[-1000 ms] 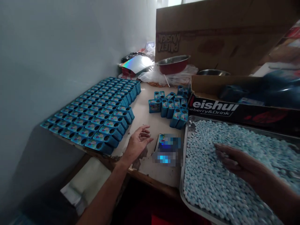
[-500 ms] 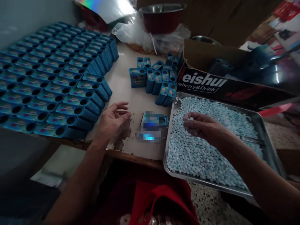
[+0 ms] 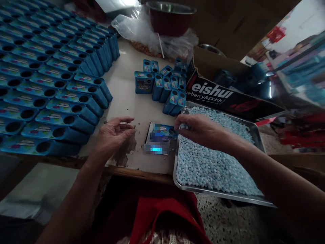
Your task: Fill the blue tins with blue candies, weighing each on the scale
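My right hand [image 3: 194,128] hangs over the left rim of the metal tray [image 3: 176,159], its fingers closed round a few pale blue candies [image 3: 183,125]. More candies [image 3: 203,166] of the same kind cover the tray's bottom. Just left of those fingertips lies a blue candy box [image 3: 166,130], on its side, across a phone [image 3: 156,149] with a lit, blurred screen. Over the table near its front edge, my left hand [image 3: 115,134] has its fingers apart and curved, with nothing in them. It is apart from the phone and the box.
Many blue boxes [image 3: 68,119] stand in tight rows on the left, round holes upward. Several more [image 3: 166,87] stand mid-table. A black carton [image 3: 228,96] borders the tray's far side. Behind are a plastic bag [image 3: 134,30] and a red bowl [image 3: 167,20].
My right hand has moved left from over the candies to the tray's rim beside the box. My left hand stays open in much the same place. The view has shifted somewhat.
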`<state>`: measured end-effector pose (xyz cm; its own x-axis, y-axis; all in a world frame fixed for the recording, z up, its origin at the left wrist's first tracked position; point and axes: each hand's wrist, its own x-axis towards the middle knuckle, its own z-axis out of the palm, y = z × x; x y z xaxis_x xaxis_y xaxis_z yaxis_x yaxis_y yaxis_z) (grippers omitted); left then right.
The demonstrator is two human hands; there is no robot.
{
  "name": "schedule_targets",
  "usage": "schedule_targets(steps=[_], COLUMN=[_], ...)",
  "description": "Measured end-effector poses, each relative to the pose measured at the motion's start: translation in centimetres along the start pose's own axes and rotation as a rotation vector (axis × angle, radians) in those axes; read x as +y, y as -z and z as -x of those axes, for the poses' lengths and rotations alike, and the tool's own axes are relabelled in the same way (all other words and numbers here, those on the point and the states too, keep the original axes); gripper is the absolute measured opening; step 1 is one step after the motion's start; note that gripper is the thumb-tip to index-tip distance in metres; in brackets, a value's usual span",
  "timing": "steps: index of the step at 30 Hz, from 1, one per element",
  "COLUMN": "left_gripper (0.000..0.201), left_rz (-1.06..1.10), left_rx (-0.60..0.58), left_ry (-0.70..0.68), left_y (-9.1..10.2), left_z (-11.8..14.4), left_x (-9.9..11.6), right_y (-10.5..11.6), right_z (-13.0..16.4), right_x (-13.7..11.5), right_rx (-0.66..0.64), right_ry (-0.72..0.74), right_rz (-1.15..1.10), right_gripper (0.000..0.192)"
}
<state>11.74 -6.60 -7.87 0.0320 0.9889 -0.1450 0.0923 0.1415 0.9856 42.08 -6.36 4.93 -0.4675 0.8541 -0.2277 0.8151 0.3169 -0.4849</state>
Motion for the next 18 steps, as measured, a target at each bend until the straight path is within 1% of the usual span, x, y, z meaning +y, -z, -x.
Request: schedule_targets(steps=[2, 7, 12, 15, 18], left_gripper=[0.059, 0.063, 0.070, 0.071, 0.072], left_rz=[-0.003, -0.038, -0.040, -0.050, -0.064], left_rx=[-0.015, -0.033, -0.041, -0.063, -0.068], left_ry=[0.006, 0.015, 0.011, 0.005, -0.008], left_y=[0.1, 0.9, 1.1, 1.2, 1.5], left_z=[0.0, 0.0, -0.2, -0.3, -0.4], left_x=[0.0, 0.2, 0.1, 0.0, -0.3], right_y=[0.1, 0.5, 0.5, 0.5, 0.6], right_z=[-0.4, -1.0, -1.2, -1.3, -1.4], right_x=[-0.5, -1.1, -1.6, -1.8, -1.6], right_rx=[-0.028, -0.090, -0.101, -0.095, -0.058], right_ry=[0.020, 0.032, 0.002, 0.010, 0.001], right_rz=[0.076, 0.107, 0.081, 0.083, 0.045], right_gripper=[0.016, 0.019, 0.024, 0.027, 0.019])
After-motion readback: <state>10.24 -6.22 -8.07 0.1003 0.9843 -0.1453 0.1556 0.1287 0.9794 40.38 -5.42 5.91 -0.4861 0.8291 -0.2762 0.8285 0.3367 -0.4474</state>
